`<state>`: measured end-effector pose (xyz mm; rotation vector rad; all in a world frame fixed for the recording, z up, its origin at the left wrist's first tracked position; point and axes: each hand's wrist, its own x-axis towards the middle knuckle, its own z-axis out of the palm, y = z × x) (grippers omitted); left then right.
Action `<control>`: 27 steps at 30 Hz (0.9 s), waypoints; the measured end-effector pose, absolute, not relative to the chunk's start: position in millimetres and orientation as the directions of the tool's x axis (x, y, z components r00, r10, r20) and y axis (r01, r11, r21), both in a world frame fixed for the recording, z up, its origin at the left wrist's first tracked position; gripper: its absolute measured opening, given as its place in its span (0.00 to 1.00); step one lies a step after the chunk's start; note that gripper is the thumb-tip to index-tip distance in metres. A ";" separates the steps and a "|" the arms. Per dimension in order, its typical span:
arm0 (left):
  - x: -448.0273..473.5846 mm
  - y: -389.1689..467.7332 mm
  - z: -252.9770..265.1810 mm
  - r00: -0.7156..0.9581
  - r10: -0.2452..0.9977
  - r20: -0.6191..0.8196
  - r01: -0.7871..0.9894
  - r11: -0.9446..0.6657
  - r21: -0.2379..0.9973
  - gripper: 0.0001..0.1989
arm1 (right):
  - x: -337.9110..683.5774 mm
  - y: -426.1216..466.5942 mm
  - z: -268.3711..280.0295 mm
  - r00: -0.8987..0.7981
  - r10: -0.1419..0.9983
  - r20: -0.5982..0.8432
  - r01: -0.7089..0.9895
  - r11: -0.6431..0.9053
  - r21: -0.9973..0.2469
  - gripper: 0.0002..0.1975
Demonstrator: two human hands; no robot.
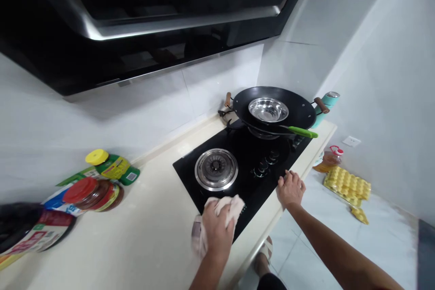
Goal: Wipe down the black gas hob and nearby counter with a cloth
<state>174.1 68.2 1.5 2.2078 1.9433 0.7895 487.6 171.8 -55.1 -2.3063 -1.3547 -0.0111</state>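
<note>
My left hand point(216, 229) is closed around a pale pinkish cloth point(234, 208), bunched against the near left corner of the black glass cooktop point(185, 166). Part of the cloth hangs over the pale counter and is blurred. My right hand point(291, 188) rests on the front edge of the counter beside the cooktop, holding nothing, its fingers laid over the surface. Between the hands and the wall is an uncovered burner with a steel ring point(216, 169). Control knobs point(261, 168) sit to the right of that burner.
A black wok point(299, 106) on the right burner holds a steel bowl point(268, 109) and a green-handled utensil point(302, 132). Jars and bottles, including a green one point(117, 167), stand or lie left. A range hood point(170, 50) overhangs. Yellow egg trays point(348, 186) lie on the floor.
</note>
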 end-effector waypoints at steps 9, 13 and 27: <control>252.2 100.8 -0.9 0.382 0.904 0.190 0.823 -0.426 0.375 0.25 | 491.9 170.8 -60.3 0.514 0.823 0.243 0.830 -0.404 -0.385 0.29; 218.3 98.3 1.8 0.275 0.947 0.168 0.885 -0.318 0.341 0.23 | 492.9 170.4 -62.7 0.502 0.825 0.261 0.837 -0.387 -0.386 0.28; 104.2 100.4 -14.1 -0.335 0.934 0.122 0.931 0.308 0.196 0.38 | 492.2 169.1 -67.7 0.486 0.822 0.297 0.850 -0.366 -0.378 0.28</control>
